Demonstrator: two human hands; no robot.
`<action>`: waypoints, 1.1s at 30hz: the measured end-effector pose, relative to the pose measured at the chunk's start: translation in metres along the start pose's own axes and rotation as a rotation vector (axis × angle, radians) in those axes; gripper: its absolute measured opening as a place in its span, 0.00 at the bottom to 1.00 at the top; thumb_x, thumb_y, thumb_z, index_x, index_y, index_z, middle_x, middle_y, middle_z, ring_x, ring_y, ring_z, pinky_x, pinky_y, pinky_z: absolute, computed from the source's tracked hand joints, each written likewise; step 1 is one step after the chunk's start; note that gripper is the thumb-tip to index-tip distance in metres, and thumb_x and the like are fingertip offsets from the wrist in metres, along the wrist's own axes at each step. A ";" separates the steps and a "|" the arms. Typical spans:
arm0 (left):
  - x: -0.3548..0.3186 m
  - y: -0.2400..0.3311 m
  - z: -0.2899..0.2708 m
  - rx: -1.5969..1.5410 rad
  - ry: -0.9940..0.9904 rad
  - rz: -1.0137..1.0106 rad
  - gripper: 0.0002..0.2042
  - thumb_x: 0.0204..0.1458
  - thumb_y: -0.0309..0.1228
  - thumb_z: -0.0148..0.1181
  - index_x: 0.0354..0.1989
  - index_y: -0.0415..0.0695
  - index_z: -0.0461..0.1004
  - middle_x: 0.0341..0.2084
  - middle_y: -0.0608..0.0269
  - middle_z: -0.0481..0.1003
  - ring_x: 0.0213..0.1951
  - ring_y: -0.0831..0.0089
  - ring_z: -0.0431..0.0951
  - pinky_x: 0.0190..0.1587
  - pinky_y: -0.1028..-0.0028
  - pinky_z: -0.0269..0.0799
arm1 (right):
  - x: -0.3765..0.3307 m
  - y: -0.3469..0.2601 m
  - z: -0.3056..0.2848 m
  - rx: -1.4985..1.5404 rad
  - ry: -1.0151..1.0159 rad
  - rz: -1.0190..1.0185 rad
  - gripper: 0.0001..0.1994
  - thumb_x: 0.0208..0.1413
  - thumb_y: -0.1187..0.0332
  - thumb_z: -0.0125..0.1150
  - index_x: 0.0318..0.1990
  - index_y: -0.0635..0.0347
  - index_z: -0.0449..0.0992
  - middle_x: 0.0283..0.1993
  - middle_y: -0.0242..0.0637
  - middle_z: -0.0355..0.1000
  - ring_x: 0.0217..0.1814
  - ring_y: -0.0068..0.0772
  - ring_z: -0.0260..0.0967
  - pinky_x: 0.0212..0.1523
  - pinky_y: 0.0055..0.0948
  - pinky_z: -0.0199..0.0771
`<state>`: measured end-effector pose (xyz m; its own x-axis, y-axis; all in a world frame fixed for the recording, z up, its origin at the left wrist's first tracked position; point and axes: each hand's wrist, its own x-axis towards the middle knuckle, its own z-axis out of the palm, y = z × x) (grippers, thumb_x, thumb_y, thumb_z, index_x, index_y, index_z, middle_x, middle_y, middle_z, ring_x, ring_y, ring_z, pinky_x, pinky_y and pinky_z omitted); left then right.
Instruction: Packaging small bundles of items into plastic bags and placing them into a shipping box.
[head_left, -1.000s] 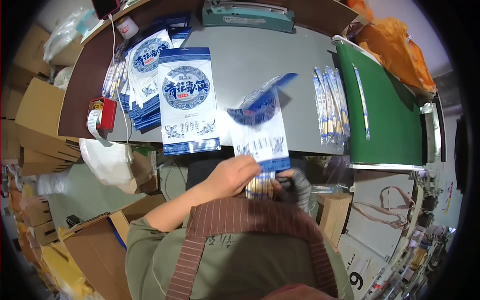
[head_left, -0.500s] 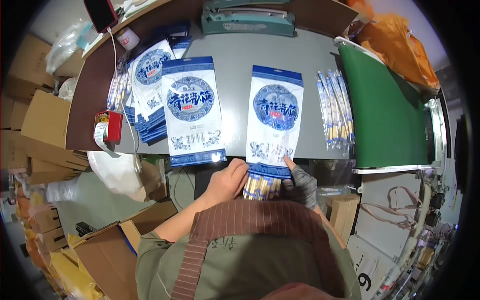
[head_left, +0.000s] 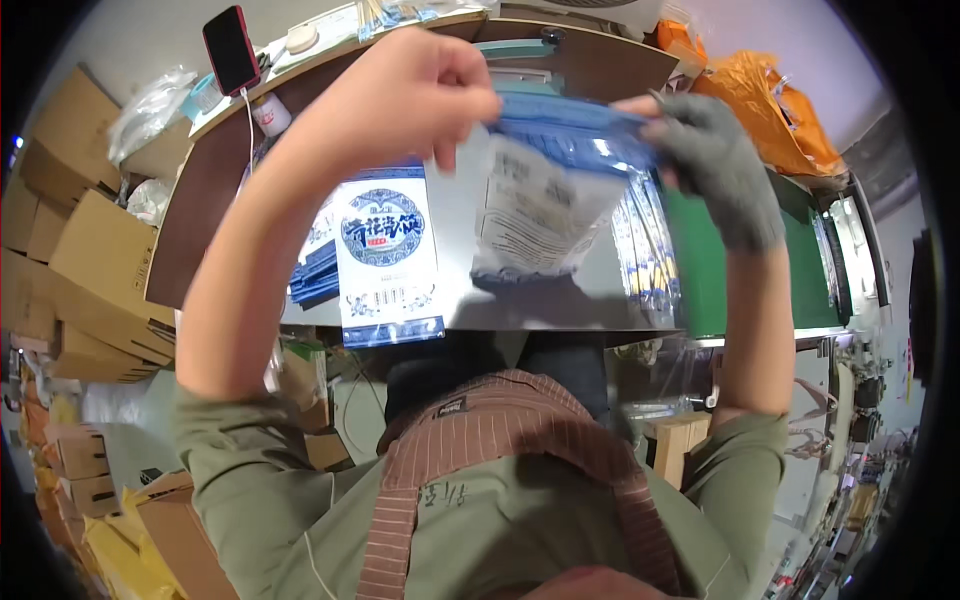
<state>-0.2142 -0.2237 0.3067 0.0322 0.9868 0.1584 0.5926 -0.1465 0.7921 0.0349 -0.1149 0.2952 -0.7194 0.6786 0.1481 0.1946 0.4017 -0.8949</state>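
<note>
Print (head_left: 512,168) blurred on held bag (head_left: 555,195), teal machine (head_left: 515,47) partly behind left grip (head_left: 425,95), stacked bags (head_left: 316,272) partly behind left forearm (head_left: 250,240)

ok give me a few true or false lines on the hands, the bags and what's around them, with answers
1. The person's right grip, in a grey fingerless glove, is on a white plastic bag with a blue end. True.
2. The left grip wears a matching glove. False: it is bare.
3. Another flat blue-and-white plastic bag lies on the grey tabletop. True.
4. The flat green panel is left of both bags. False: it is to their right.
5. Only one grip is on the held bag. False: both are at its blue end.
</note>
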 end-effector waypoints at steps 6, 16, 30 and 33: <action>0.050 -0.011 -0.036 0.541 0.428 0.502 0.07 0.55 0.29 0.55 0.34 0.36 0.75 0.26 0.64 0.75 0.30 0.75 0.76 0.37 0.76 0.71 | 0.052 -0.001 0.002 -0.161 0.384 -0.399 0.10 0.57 0.70 0.57 0.45 0.56 0.81 0.23 0.23 0.69 0.21 0.07 0.57 0.21 0.11 0.54; -0.007 -0.170 0.110 0.528 -0.266 0.188 0.09 0.46 0.21 0.51 0.37 0.33 0.71 0.32 0.45 0.74 0.36 0.49 0.77 0.40 0.59 0.74 | -0.024 0.169 0.089 -0.732 0.066 -0.086 0.19 0.55 0.63 0.59 0.55 0.53 0.73 0.51 0.44 0.72 0.53 0.43 0.70 0.54 0.33 0.69; 0.062 -0.166 0.212 0.623 -0.131 0.201 0.27 0.56 0.47 0.53 0.51 0.33 0.68 0.50 0.45 0.70 0.52 0.56 0.71 0.51 0.60 0.68 | -0.033 0.271 0.045 -1.311 0.388 0.338 0.38 0.59 0.44 0.47 0.63 0.72 0.57 0.64 0.63 0.56 0.66 0.58 0.55 0.66 0.41 0.55; 0.078 -0.155 0.211 0.243 -0.164 -0.006 0.28 0.56 0.46 0.53 0.52 0.30 0.66 0.47 0.38 0.70 0.51 0.47 0.71 0.54 0.58 0.66 | -0.033 0.276 0.020 -0.706 0.484 0.928 0.41 0.60 0.39 0.41 0.63 0.73 0.57 0.65 0.66 0.54 0.67 0.59 0.53 0.67 0.40 0.52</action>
<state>-0.1341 -0.1094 0.0722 0.1463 0.9884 0.0414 0.7679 -0.1398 0.6252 0.0991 -0.0383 0.0351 0.1665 0.9758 -0.1416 0.9149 -0.2064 -0.3469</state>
